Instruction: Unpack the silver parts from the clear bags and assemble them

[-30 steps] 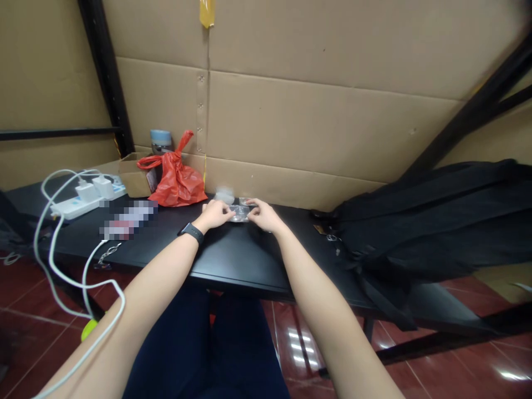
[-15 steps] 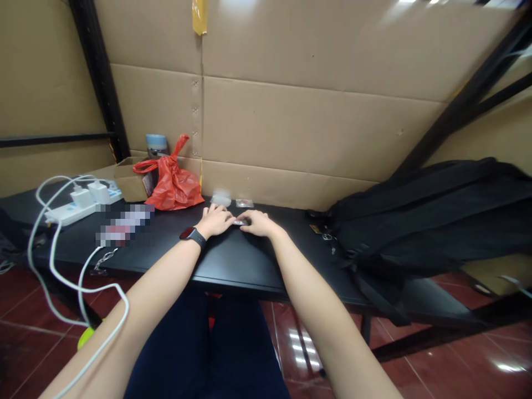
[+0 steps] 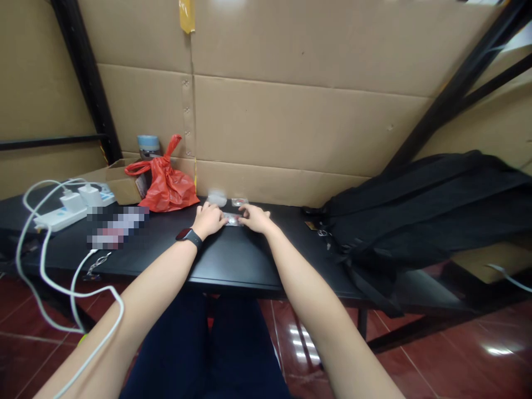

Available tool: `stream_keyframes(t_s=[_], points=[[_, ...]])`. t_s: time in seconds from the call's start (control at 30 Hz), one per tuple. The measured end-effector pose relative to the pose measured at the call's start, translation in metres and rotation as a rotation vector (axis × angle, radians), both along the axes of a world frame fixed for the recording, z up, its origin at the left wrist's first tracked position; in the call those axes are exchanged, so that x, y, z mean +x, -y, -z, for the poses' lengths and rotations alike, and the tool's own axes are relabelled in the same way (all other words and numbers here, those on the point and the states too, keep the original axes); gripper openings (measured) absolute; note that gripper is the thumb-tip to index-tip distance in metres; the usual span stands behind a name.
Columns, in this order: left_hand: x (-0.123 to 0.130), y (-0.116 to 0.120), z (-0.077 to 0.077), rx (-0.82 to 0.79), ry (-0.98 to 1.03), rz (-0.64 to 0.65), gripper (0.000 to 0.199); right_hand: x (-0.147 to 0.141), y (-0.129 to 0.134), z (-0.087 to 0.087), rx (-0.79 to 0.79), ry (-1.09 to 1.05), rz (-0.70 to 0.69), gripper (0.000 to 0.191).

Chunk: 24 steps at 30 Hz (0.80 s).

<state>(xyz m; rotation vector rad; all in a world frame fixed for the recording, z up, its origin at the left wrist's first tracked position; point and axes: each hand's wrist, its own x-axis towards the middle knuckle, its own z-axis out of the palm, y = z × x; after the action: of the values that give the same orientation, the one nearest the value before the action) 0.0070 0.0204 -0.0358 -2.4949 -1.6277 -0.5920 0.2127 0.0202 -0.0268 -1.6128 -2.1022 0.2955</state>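
A small clear, shiny packet [image 3: 233,220] with something pale inside lies at the desk surface between my hands. My left hand [image 3: 209,219], with a dark watch on its wrist, has thumb and fingers closed at the packet's left end. At the right end, the curled fingers of my right hand [image 3: 255,218] grip it too. Just behind it is a second small clear packet [image 3: 239,202] with a reddish mark. A whitish translucent piece [image 3: 216,199] sits behind my left hand; its kind is too blurred to tell.
On the left of the black desk [image 3: 236,266] are a red plastic bag [image 3: 169,185], a cardboard box [image 3: 123,185], a blue-lidded bottle [image 3: 148,145] and a power strip [image 3: 62,218]. A white cable [image 3: 95,289] crosses my left forearm. A black backpack [image 3: 415,216] lies right.
My hands have moved slightly apart, and more of the packet between them shows. The whole view has shifted a little; the things on the desk stay in place.
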Motion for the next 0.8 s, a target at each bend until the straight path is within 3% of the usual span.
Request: stream_keyframes(t_s=[0.13,0.3,0.53,0.7,0.8], points=[[0.0041,0.0043,0.0001,0.061,0.009,-0.014,0.027,0.0017,0.0028,-0.0016,0.011,0.047,-0.077,0.022],[0.0046,0.0069,-0.0004,0.091,-0.002,0.032,0.023,-0.0007,0.0020,0.0002,-0.013,0.010,-0.040,0.024],[0.0072,0.0098,-0.0019,0.054,-0.024,0.120,0.027,0.0017,-0.0030,0.0013,0.030,-0.150,-0.264,0.026],[0.0046,0.0072,0.0015,-0.023,-0.056,0.119,0.033,0.0001,-0.0020,0.0025,0.020,-0.073,-0.276,0.030],[0.0021,0.0046,0.0045,-0.072,-0.076,0.139,0.045,-0.0038,-0.0018,0.0040,0.022,0.051,-0.177,0.029]])
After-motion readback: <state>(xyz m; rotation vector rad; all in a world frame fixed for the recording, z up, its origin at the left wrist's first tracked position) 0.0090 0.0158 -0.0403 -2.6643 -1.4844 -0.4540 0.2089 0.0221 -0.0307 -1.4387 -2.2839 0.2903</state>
